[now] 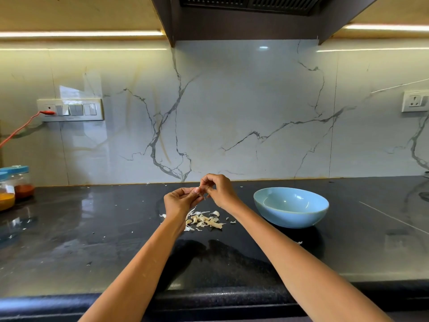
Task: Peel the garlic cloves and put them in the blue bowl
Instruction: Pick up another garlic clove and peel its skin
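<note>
Pinching a garlic clove [201,191] together, left hand [180,202] and right hand [220,190] each kept a curled grip above the peels [205,220]; blue bowl [291,217] sat just right on the bench [92,228].

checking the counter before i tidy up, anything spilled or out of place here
Yes: papery white garlic skins lie heaped on the glossy black countertop left of the round blue ceramic bowl, with stray flakes scattered wider. Nothing looks damaged.
</note>
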